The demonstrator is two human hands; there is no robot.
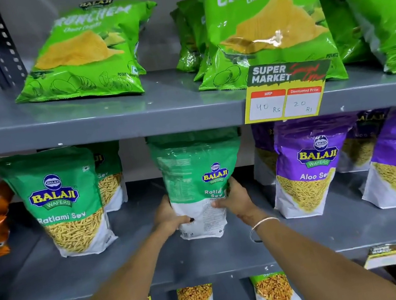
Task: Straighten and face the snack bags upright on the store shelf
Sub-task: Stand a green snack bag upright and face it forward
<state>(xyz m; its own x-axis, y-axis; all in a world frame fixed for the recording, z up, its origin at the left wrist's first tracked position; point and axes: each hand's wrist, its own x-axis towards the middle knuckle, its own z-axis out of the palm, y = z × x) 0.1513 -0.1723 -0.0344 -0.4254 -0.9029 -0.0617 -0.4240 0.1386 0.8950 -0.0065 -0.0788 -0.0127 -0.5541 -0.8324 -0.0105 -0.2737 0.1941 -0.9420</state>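
Gripped the centre Ratlami Sev bag (pixel 196 176) low on its two sides: left hand (pixel 167 216) wrapped round the left edge with thumb across the white lower panel, right hand (pixel 237 201) wrapped round the right edge with fingers curled behind. Both closed on the bag, neither spread.

Located upright on the middle shelf (pixel 210 258), base apparently resting on the deck, between the faced Ratlami Sev bag (pixel 66 204) to the left and the Aloo Sev bag (pixel 306 167) to the right, touching neither. Printed fine-text panel turned toward the aisle, so judged not yet faced.

Judged as the step in hand: turning the bag about its vertical axis until the front showed. Best done with the base kept flat or barely lifted, grip kept low where the contents sat, and pressure kept light to avoid creasing the film or crushing the sev. Finally, aligned by eye with the front edges of the neighbouring bags.

Clearances:
- Above: bag top close under the upper shelf (pixel 107 123); little room to lift, so tilted forward rather than raised.
- Sides: open deck on both flanks, enough for a full turn.
- Front: bare shelf toward the lip; pulled forward with care to avoid overhang.
- Right wrist: bangle (pixel 260 226) kept clear of the Aloo Sev bag.
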